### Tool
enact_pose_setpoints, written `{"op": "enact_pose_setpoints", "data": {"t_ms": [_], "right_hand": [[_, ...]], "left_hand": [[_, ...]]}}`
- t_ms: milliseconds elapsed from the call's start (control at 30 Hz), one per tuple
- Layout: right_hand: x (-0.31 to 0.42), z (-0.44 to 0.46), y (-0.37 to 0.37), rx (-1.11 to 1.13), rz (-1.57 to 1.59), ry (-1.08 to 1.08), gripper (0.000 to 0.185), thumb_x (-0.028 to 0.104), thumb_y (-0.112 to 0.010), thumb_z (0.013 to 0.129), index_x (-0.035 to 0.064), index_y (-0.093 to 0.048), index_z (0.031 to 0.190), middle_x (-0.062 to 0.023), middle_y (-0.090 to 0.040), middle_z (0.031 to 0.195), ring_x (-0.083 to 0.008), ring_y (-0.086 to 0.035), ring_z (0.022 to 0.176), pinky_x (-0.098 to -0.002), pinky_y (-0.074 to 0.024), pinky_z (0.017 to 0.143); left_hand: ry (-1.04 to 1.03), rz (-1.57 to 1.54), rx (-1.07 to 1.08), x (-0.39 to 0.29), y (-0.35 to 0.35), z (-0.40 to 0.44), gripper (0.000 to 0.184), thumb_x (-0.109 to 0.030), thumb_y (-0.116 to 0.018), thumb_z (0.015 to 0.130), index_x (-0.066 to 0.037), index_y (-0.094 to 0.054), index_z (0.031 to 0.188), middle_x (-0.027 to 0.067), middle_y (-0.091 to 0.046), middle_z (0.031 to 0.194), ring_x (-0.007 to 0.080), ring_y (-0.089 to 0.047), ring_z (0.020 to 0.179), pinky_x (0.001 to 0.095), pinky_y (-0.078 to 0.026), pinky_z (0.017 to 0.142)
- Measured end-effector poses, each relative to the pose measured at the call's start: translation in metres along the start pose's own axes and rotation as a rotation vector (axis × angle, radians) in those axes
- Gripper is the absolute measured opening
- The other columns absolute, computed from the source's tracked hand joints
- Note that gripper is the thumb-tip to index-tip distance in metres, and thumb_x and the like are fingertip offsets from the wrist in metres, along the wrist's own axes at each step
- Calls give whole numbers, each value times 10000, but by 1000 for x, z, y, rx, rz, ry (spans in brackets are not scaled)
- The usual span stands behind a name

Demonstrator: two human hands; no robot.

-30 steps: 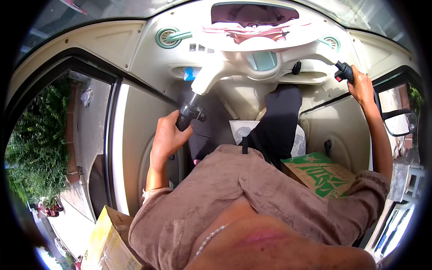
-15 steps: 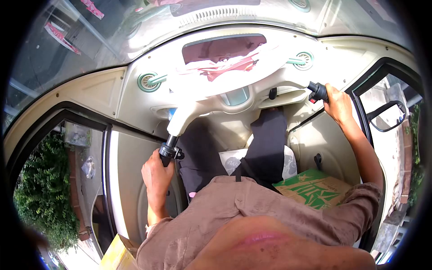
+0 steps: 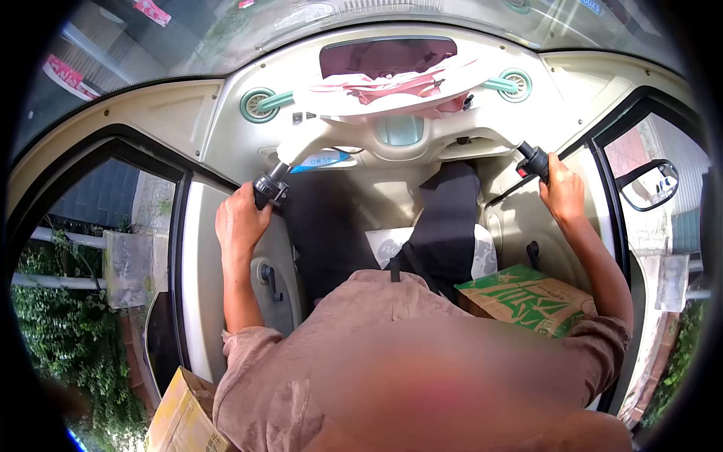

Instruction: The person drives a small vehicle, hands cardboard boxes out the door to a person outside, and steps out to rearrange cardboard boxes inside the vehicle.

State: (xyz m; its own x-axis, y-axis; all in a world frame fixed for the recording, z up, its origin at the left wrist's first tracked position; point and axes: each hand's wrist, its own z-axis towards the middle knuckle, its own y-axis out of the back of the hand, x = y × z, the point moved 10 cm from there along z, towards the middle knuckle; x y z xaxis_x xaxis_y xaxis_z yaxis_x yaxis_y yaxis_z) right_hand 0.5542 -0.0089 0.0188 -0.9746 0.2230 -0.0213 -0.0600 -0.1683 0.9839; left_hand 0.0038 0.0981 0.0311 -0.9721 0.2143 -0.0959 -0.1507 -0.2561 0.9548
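Note:
Inside a small enclosed vehicle, my left hand point(image 3: 242, 220) is wrapped round the black left handlebar grip point(image 3: 262, 197). My right hand point(image 3: 563, 188) closes on the black right handlebar grip point(image 3: 536, 163), which has a red switch beside it. Both grips belong to the cream handlebar point(image 3: 331, 134), whose middle carries a small pale display point(image 3: 400, 131). Pink and white cloth point(image 3: 399, 89) lies over the dash just beyond the bar. Below the left part of the bar, a blue card point(image 3: 320, 160) shows in a dash pocket. My palms hide most of both grips.
A green-printed cardboard box point(image 3: 527, 297) sits by my right side, and another carton point(image 3: 184, 414) is at my lower left. Doors with windows flank me. A side mirror point(image 3: 649, 186) stands outside the right one. The windshield point(image 3: 248, 34) curves ahead.
The handlebar has turned: its left end moved forward and away from me, my left hand with it. Outside the windows the scenery has shifted. Both hands keep their hold.

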Motion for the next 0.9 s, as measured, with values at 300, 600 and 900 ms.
{"op": "enact_pose_setpoints", "data": {"t_ms": [300,600,900], "right_hand": [[0,-4,-4,73,62,-37,343,70,-696,734,27,-514,1022,-239,-664,808,-462,-648,803,-547,-513,718],[-11,3,-10,110,153,-44,339,75,-700,697,34,-546,996,-246,-659,789,-469,-643,798,-541,-517,727],[17,-28,-7,170,292,-139,404,47,-696,689,19,-585,1076,-252,-654,777,-469,-653,818,-521,-522,745]], "left_hand": [[-6,-8,-39,-2,7,3,244,-125,-713,701,-29,-622,906,173,-686,812,411,-656,749,485,-523,657],[-89,-55,-17,-5,10,8,261,-132,-742,703,-27,-607,900,170,-684,809,400,-661,735,473,-532,644],[-91,-40,-51,17,5,44,208,-136,-732,686,-30,-615,822,189,-673,790,419,-651,765,490,-530,671]]}}
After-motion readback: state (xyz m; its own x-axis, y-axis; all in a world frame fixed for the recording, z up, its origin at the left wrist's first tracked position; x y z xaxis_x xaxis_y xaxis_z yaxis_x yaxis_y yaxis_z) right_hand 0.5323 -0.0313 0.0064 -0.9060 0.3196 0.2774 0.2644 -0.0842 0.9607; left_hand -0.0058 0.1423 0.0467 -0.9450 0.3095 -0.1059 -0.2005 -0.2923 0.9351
